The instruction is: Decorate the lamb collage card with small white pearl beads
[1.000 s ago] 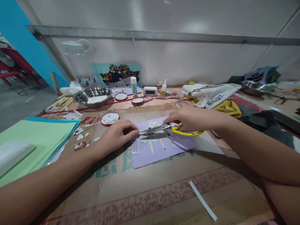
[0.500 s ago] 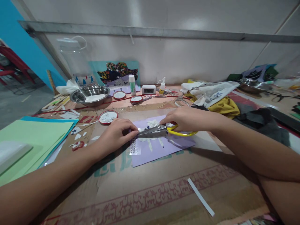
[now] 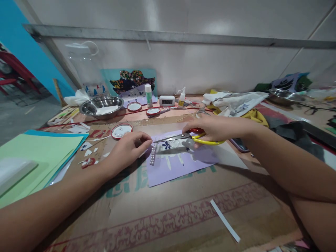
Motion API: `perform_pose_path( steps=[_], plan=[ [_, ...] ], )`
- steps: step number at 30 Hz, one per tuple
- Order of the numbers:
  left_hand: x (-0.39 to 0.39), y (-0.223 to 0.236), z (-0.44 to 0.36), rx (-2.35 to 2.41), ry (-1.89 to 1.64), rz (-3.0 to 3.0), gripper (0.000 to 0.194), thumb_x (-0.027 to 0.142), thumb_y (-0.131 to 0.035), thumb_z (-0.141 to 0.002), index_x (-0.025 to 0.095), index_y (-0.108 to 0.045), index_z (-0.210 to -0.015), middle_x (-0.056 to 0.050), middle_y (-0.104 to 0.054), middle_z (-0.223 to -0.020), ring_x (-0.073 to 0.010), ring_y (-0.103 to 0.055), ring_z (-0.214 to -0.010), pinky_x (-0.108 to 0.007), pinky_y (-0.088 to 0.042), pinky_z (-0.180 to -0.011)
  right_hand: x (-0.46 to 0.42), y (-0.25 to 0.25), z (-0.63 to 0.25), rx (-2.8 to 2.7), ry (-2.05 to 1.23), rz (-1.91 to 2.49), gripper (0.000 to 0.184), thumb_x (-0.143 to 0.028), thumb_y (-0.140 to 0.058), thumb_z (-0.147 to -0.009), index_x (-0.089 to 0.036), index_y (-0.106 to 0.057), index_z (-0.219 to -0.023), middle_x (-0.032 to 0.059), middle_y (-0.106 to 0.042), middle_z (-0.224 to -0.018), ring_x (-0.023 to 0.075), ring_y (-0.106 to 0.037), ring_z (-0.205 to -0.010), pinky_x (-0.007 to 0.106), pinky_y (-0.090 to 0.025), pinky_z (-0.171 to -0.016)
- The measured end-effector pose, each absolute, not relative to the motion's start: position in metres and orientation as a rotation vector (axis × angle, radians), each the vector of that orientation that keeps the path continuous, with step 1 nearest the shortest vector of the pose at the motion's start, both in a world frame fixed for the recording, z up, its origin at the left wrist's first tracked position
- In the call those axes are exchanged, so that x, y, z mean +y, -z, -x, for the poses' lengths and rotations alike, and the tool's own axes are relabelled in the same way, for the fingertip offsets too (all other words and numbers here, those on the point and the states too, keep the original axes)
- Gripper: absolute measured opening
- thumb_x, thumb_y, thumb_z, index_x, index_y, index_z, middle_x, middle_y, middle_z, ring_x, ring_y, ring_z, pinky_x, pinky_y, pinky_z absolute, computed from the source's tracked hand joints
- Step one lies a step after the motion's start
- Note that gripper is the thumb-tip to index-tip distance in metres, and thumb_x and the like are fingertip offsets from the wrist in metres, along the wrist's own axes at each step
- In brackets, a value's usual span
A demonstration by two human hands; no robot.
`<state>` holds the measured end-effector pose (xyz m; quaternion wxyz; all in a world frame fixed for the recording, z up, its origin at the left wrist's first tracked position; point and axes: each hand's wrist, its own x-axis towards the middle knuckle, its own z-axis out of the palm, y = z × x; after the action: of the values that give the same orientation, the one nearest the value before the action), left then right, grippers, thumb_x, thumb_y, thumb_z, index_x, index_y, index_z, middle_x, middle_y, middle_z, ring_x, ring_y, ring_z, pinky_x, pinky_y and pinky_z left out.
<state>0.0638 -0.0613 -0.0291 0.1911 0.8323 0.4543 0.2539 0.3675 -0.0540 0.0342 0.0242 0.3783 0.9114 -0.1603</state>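
Note:
My left hand is closed in a pinch, thumb against forefinger, at a narrow strip of stick-on pearls by the left edge of a purple card. My right hand grips a pair of scissors with yellow handles. The blades look almost closed, and their tips point left, close to my left fingertips and the upper part of the strip. Under the scissors, the card bears a white fabric shape with a dark blue flower, pearls and thin white strips.
Red-rimmed lids hold small beads. Behind stand a steel bowl, a glue stick, a digital clock and a small glue bottle. Green sheets lie left, fabric scraps right, a white strip in front.
The scissors and my right hand have shifted slightly right and up, uncovering the blue flower. My left hand has drawn back a little left, and the pearl strip has turned slightly.

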Motion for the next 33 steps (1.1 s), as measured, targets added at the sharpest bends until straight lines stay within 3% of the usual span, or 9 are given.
perform_pose_path(
  steps=[7,13,17,21,24,33],
  plan=[
    [-0.065,0.027,-0.063,1.32,-0.761,-2.342,0.026,0.043,-0.051,-0.091,0.022,-0.066,-0.089,-0.002,-0.073,-0.09,-0.0221,-0.066,-0.085,-0.035,-0.051,-0.084,-0.048,-0.024,-0.368,2.855,0.524,-1.159,0.048,-0.043,-0.065,-0.084,-0.021,-0.059,-0.126,0.0097,-0.067,-0.11,0.0201,-0.059,-0.087,0.027,-0.04,-0.069],
    [-0.067,0.029,-0.063,1.32,-0.868,-2.222,0.025,0.04,-0.04,-0.098,0.023,-0.058,-0.101,-0.005,-0.069,-0.119,-0.0225,-0.064,-0.098,-0.038,-0.051,-0.088,-0.048,-0.021,-0.367,2.873,0.487,-1.125,0.045,-0.041,-0.067,-0.083,-0.021,-0.06,-0.123,0.0092,-0.067,-0.112,0.0209,-0.06,-0.09,0.028,-0.042,-0.07],
    [-0.068,0.029,-0.064,1.31,-0.823,-2.233,0.022,0.037,-0.038,-0.1,0.023,-0.055,-0.1,-0.005,-0.073,-0.108,-0.0219,-0.065,-0.091,-0.038,-0.051,-0.083,-0.051,-0.022,-0.364,2.89,0.466,-1.158,0.046,-0.044,-0.067,-0.083,-0.021,-0.061,-0.122,0.0095,-0.067,-0.113,0.0214,-0.061,-0.092,0.028,-0.041,-0.07],
    [-0.067,0.028,-0.064,1.333,-0.812,-2.309,0.024,0.036,-0.038,-0.099,0.022,-0.058,-0.098,-0.004,-0.072,-0.1,-0.0217,-0.064,-0.088,-0.036,-0.049,-0.083,-0.046,-0.025,-0.366,2.838,0.338,-1.334,0.047,-0.05,-0.062,-0.086,-0.023,-0.061,-0.124,0.0088,-0.069,-0.105,0.0199,-0.059,-0.08,0.027,-0.037,-0.063],
    [-0.065,0.03,-0.061,1.331,-0.754,-2.38,0.026,0.037,-0.04,-0.098,0.021,-0.06,-0.099,-0.005,-0.069,-0.098,-0.0231,-0.063,-0.092,-0.037,-0.047,-0.086,-0.035,-0.023,-0.375,2.755,0.203,-1.536,0.043,-0.043,-0.058,-0.089,-0.02,-0.061,-0.125,0.0102,-0.069,-0.103,0.0194,-0.058,-0.076,0.028,-0.036,-0.062],
    [-0.062,0.04,-0.057,1.111,-0.804,-2.389,0.026,0.038,-0.039,-0.099,0.02,-0.055,-0.107,-0.006,-0.062,-0.109,-0.0213,-0.057,-0.105,-0.037,-0.043,-0.095,-0.009,-0.006,-0.402,2.688,0.055,-1.595,0.047,-0.027,-0.055,-0.087,-0.022,-0.06,-0.134,0.0147,-0.065,-0.115,0.029,-0.06,-0.101,0.034,-0.042,-0.075]
  ],
)
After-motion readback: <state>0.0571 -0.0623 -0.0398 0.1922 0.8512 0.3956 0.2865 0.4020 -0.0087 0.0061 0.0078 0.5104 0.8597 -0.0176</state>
